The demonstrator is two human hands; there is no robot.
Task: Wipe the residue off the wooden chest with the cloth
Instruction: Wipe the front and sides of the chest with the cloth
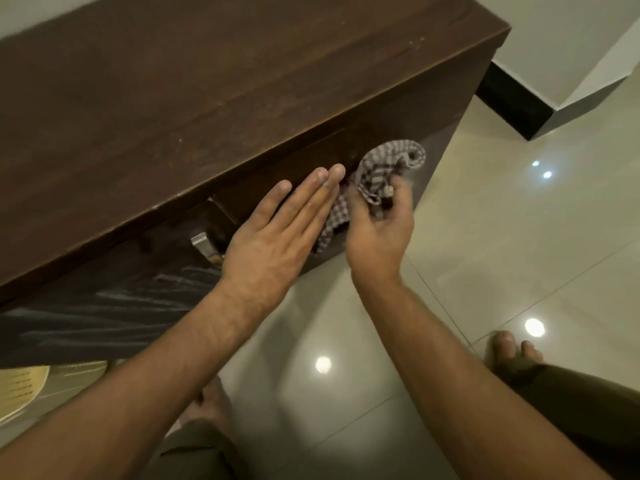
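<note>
The left hand (273,237) lay flat with its fingers (311,192) straight and released, pressed along the front face of the wooden chest (207,98) just under the lid's edge, while the right hand (381,223) curled its fingers around a bunched checked cloth (388,164) held against the same face. A metal latch (202,245) sat just left of the left hand, and pale streaks of residue (114,306) (chalky, smeared sideways) marked the panel lower left. Bare feet (512,348) stood on the glossy tiled floor (519,237).
</note>
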